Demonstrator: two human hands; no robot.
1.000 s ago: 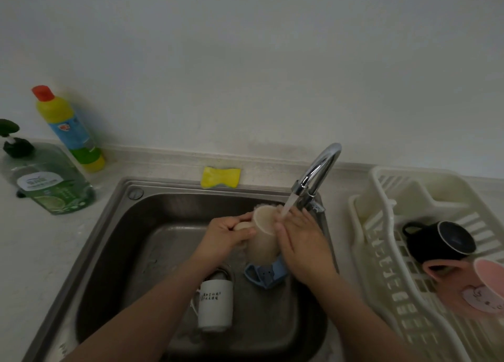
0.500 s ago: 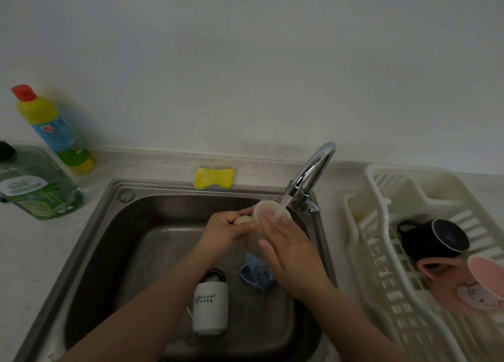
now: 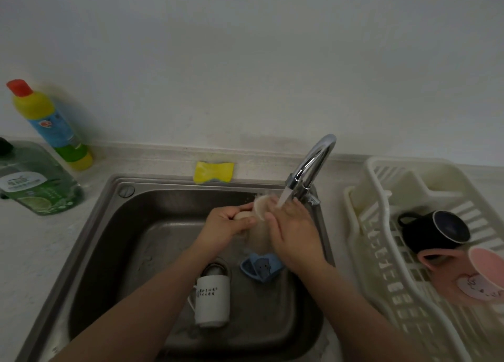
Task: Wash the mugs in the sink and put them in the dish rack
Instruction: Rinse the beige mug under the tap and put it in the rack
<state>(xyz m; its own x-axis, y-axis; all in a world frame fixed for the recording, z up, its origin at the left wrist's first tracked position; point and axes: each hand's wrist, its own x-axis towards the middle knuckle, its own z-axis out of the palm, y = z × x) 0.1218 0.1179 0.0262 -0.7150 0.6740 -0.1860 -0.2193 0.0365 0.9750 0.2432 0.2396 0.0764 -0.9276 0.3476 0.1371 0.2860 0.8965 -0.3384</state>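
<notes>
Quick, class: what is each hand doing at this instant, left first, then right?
Left hand: fingers curled round the handle of the beige mug, holding it under the tap's stream.
Right hand: laid against the same mug; whether its fingers grip cannot be told.
</notes>
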